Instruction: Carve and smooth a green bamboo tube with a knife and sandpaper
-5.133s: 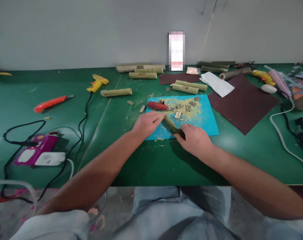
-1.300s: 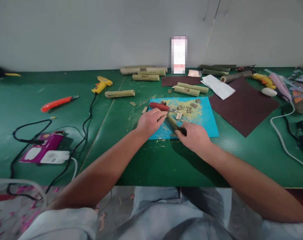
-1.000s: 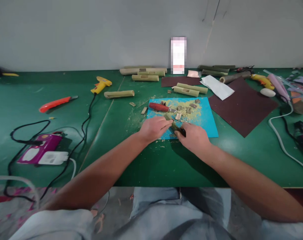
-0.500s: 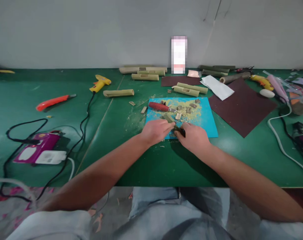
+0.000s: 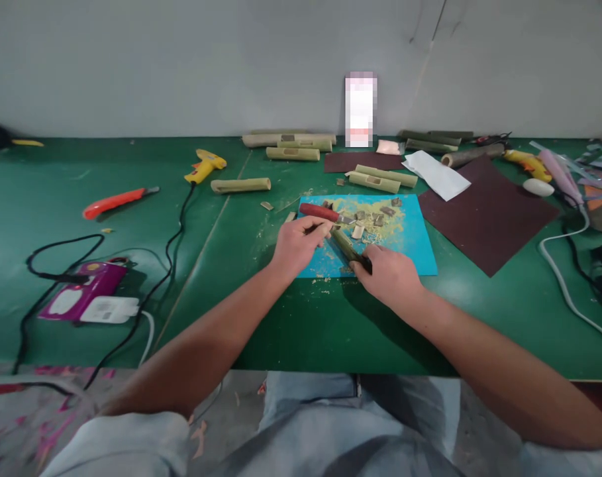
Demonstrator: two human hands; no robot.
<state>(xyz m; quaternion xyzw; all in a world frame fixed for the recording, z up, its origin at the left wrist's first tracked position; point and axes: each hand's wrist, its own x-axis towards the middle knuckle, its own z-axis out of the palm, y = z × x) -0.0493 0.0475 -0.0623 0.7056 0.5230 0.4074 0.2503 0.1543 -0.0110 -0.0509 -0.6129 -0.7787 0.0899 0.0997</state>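
A thin green bamboo stick [image 5: 344, 244] lies slanted on a blue mat [image 5: 414, 245]. My right hand [image 5: 390, 275] is closed around its near end. My left hand [image 5: 295, 245] is curled at the stick's far end, its fingers pinched on something small and dark that I cannot make out. A red-handled knife [image 5: 319, 211] lies on the mat just beyond my left hand. Yellow shavings and small cut bamboo pieces [image 5: 375, 222] cover the mat's far half.
On the green table: a yellow glue gun [image 5: 204, 165], an orange utility knife [image 5: 114, 202], a purple power block [image 5: 77, 298] with black cables, several bamboo tubes [image 5: 241, 185], dark sandpaper sheets [image 5: 484, 212], white paper [image 5: 434, 173], a white cable [image 5: 559, 278].
My left hand slid down the stick toward my right hand, then moved back up to the far end. My right hand kept its grip in place.
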